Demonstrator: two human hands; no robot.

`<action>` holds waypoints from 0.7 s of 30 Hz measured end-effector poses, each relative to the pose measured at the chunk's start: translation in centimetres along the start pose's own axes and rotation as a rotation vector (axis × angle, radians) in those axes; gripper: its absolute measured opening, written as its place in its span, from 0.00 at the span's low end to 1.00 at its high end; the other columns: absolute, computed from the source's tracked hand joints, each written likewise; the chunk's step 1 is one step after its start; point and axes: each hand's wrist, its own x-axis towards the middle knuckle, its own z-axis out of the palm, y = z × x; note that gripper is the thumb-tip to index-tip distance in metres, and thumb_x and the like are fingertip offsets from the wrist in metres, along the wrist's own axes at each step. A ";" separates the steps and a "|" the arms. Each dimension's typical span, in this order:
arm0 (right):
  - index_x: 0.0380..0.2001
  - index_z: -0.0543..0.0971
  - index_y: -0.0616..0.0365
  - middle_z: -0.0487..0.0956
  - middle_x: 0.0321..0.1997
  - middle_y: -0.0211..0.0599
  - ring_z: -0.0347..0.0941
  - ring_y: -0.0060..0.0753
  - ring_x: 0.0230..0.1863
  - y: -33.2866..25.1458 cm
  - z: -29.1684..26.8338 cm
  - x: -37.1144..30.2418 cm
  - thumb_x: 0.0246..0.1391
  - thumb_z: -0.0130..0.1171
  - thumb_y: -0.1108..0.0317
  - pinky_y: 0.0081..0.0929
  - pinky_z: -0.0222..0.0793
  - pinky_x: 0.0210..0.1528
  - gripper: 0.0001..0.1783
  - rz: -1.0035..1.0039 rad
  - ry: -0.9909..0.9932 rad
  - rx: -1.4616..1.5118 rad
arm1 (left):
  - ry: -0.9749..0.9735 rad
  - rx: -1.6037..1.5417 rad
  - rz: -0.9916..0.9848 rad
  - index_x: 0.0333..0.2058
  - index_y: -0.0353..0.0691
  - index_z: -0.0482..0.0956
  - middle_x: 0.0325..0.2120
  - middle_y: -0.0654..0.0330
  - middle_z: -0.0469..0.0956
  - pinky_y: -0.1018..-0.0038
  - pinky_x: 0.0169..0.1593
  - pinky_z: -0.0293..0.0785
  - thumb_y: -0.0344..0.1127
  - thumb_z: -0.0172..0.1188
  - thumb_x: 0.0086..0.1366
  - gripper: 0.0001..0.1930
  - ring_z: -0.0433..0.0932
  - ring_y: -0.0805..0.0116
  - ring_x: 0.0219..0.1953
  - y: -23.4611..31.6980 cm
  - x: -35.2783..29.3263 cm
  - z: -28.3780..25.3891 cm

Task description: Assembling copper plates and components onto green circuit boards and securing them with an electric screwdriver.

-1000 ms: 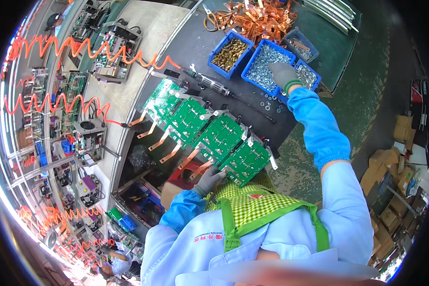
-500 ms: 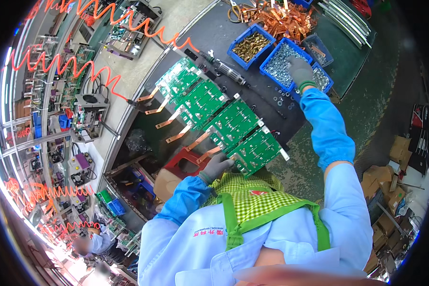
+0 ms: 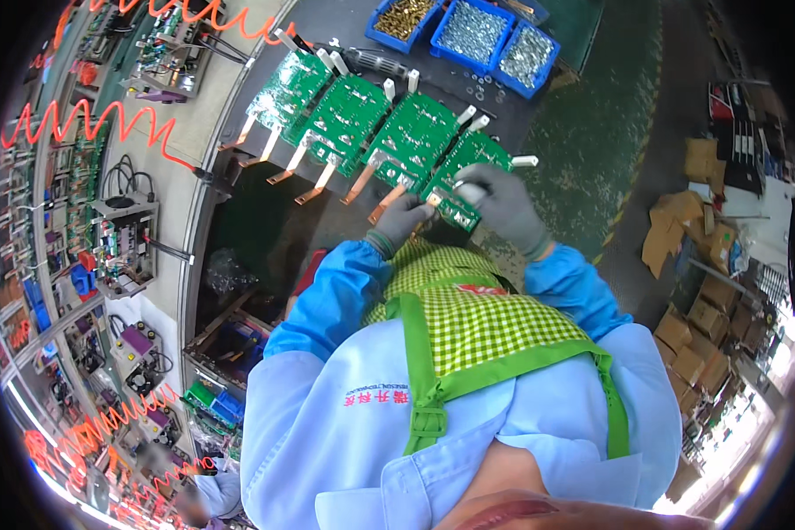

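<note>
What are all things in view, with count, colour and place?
Circuit boards: four, green, row at centre
Copper strips: at least six, reddish, boards' near side
Bins: at least three, blue, beyond the boards
Small pieces: many, silver, middle and right bins; gold, left bin
Power tool: one, grey, behind the boards
Table: one, dark, under tool and bins
Coiled hoses: several, orange, left side
Boxes: several, brown, right side
Co-worker: at least one, in light blue, lower left
Apron: one, green check, lower centre
Left hand: one, grey-gloved, rightmost board's near edge
Right hand: one, grey-gloved, over same board
</note>
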 end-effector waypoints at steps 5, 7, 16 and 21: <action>0.33 0.76 0.58 0.76 0.31 0.41 0.73 0.42 0.34 5.2 5.4 -1.1 0.48 0.55 0.67 0.33 0.69 0.36 0.09 0.081 0.002 -0.157 | -0.008 -0.046 0.010 0.36 0.31 0.74 0.29 0.58 0.77 0.78 0.33 0.70 0.36 0.55 0.58 0.12 0.75 0.73 0.28 -0.3 0.3 0.0; 0.33 0.75 0.59 0.75 0.31 0.41 0.73 0.42 0.34 5.9 5.9 -1.0 0.48 0.55 0.67 0.32 0.68 0.37 0.09 0.068 0.018 -0.234 | -0.017 -0.048 0.014 0.35 0.31 0.74 0.29 0.58 0.77 0.78 0.33 0.70 0.36 0.55 0.58 0.12 0.75 0.73 0.28 -0.7 0.4 0.1; 0.32 0.77 0.55 0.75 0.34 0.42 0.72 0.44 0.38 5.7 6.7 -0.8 0.47 0.56 0.65 0.35 0.69 0.40 0.08 0.067 0.133 -0.452 | 0.015 -0.079 0.030 0.35 0.31 0.74 0.28 0.59 0.76 0.77 0.31 0.70 0.36 0.56 0.57 0.13 0.75 0.73 0.27 -1.2 0.6 0.3; 0.33 0.79 0.56 0.76 0.35 0.42 0.73 0.41 0.37 5.5 5.4 -0.7 0.48 0.55 0.66 0.32 0.69 0.41 0.10 0.131 0.052 -0.156 | -0.005 -0.046 -0.005 0.34 0.31 0.73 0.28 0.58 0.77 0.78 0.30 0.70 0.36 0.57 0.57 0.13 0.74 0.73 0.26 -0.9 0.5 -0.2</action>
